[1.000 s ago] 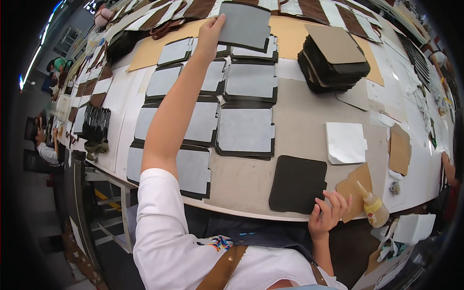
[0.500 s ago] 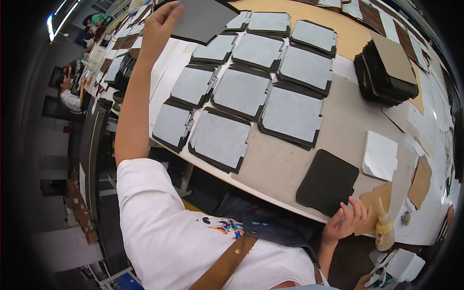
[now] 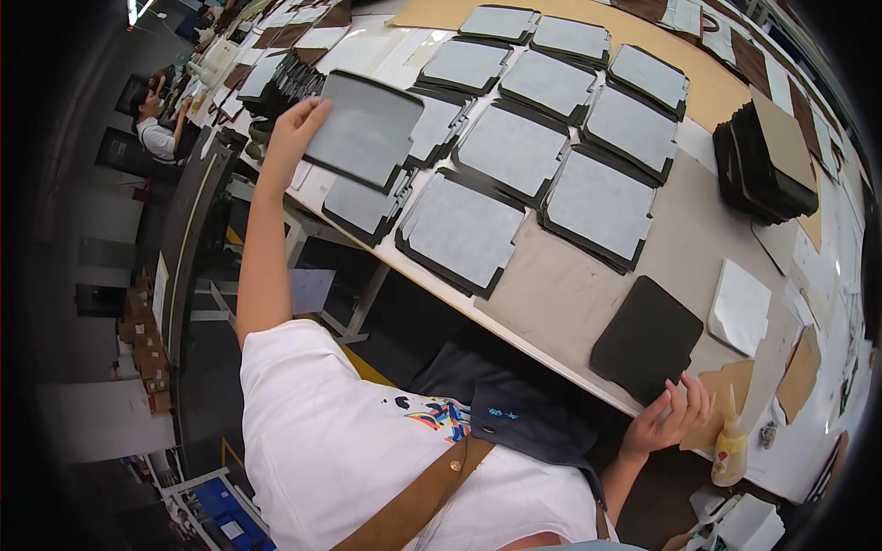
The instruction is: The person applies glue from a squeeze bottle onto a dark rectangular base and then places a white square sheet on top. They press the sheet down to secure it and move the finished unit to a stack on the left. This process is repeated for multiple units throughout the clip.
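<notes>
My left hand, at the end of an outstretched arm, pinches the left edge of a grey panel with black borders. That panel hangs tilted over the left side of rows of stacked pieces, each stack topped by a pale grey sheet with dark edges. At the table's near edge lies a plain black panel with rounded corners. My right hand rests by its lower right corner, fingers apart and slightly curled, the fingertips close to or touching it. No object shows in that hand.
A tall dark stack with a tan board on top stands at the right. Nearer are a white sheet stack, brown card pieces and a glue bottle. Other people sit far left.
My left hand has come down and nearer with the grey panel, which now shows whole. My right hand stays beside the black panel. The whole view has shifted a little.
</notes>
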